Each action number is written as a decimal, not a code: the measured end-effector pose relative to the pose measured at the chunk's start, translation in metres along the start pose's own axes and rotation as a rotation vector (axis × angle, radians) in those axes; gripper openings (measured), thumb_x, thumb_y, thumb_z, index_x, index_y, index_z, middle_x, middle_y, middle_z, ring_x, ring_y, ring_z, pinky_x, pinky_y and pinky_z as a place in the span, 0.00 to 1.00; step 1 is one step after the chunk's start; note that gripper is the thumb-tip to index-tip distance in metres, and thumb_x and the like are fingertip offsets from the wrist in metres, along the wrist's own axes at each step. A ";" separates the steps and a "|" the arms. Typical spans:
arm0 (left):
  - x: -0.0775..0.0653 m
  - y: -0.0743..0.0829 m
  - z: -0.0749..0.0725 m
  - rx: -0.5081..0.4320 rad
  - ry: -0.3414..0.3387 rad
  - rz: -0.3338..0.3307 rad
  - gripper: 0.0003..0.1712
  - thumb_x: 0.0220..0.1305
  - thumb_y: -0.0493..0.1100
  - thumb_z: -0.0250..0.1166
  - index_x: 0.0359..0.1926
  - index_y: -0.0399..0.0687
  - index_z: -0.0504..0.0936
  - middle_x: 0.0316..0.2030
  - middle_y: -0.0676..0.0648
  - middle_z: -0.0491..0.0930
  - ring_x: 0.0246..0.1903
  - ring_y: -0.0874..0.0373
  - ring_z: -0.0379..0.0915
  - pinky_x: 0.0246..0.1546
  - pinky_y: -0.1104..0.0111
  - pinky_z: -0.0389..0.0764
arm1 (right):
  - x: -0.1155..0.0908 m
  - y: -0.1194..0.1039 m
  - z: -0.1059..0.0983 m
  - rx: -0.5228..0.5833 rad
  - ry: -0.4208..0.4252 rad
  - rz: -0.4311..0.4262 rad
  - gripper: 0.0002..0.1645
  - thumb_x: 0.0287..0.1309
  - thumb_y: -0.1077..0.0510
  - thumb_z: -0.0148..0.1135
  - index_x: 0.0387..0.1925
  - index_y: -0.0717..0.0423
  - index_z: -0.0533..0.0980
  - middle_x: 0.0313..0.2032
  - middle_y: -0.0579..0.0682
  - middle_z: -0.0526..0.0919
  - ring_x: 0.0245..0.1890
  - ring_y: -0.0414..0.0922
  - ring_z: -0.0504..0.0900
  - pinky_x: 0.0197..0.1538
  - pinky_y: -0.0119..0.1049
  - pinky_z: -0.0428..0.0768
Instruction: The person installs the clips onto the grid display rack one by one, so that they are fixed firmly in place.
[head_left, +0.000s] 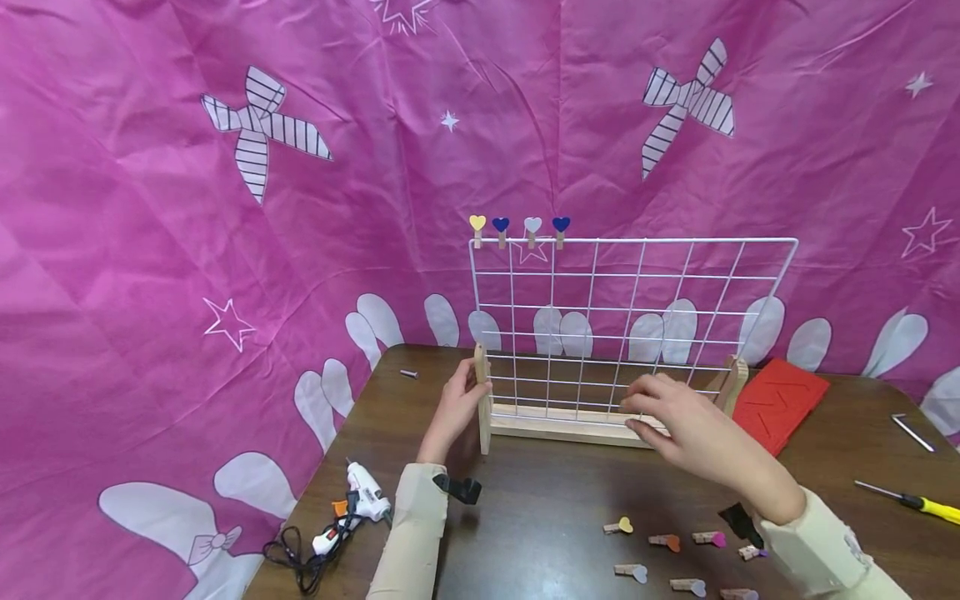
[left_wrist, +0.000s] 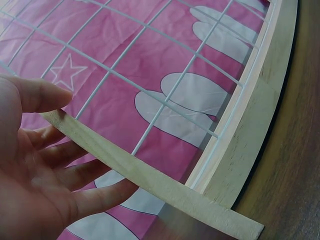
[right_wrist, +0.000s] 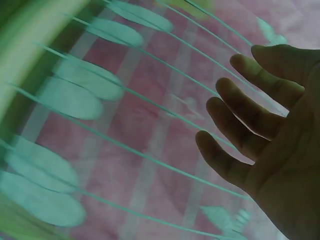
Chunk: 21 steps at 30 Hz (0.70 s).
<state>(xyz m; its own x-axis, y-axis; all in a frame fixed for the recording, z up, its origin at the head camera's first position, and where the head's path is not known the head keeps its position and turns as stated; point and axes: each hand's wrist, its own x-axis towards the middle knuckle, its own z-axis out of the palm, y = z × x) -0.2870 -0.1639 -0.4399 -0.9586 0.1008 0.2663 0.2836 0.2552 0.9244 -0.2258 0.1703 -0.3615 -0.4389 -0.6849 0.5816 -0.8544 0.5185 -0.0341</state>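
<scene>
A white wire grid (head_left: 615, 325) stands upright in a wooden base (head_left: 570, 425) with a wooden post at each end. My left hand (head_left: 459, 400) holds the left wooden post (head_left: 482, 408); in the left wrist view the thumb (left_wrist: 45, 96) lies on one side of its upper end and the fingers on the other. In front of the lower right part of the grid, my right hand (head_left: 682, 421) has its fingers apart and loosely bent, with nothing between them. Heart clothespins, one yellow (head_left: 477, 229), one white (head_left: 532, 229) and two blue, are clipped along the grid's top left edge.
Several heart clothespins (head_left: 618, 526) lie on the table (head_left: 525, 517) at front right. A glue gun (head_left: 366, 492) with a black cord is at left. Red felt (head_left: 780, 400), a hex key (head_left: 912, 433) and a yellow-handled screwdriver (head_left: 918, 502) are at right.
</scene>
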 end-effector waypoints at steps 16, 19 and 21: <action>0.003 -0.009 -0.001 0.016 -0.013 -0.002 0.23 0.64 0.37 0.56 0.60 0.40 0.65 0.58 0.38 0.70 0.60 0.47 0.63 0.59 0.52 0.65 | -0.068 -0.020 0.074 0.071 -0.492 0.079 0.10 0.37 0.53 0.73 0.26 0.43 0.79 0.27 0.36 0.68 0.31 0.38 0.67 0.26 0.33 0.67; -0.001 0.004 -0.002 0.018 -0.026 0.007 0.23 0.64 0.35 0.55 0.60 0.36 0.64 0.57 0.36 0.70 0.60 0.45 0.63 0.59 0.51 0.65 | -0.068 -0.021 0.080 0.075 -0.522 0.090 0.10 0.36 0.52 0.73 0.26 0.43 0.81 0.27 0.35 0.69 0.33 0.38 0.68 0.27 0.34 0.66; -0.004 0.013 -0.002 0.028 -0.028 0.009 0.23 0.64 0.35 0.55 0.59 0.34 0.64 0.57 0.35 0.69 0.60 0.44 0.63 0.59 0.52 0.65 | -0.069 -0.022 0.083 0.073 -0.532 0.090 0.11 0.34 0.52 0.74 0.25 0.42 0.80 0.27 0.34 0.69 0.33 0.38 0.68 0.27 0.34 0.65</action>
<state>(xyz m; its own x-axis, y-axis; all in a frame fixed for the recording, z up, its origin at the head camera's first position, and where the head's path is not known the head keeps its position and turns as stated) -0.2796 -0.1628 -0.4279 -0.9551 0.1300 0.2664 0.2931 0.2806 0.9140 -0.2001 0.1636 -0.4683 -0.5752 -0.8139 0.0823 -0.8157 0.5632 -0.1319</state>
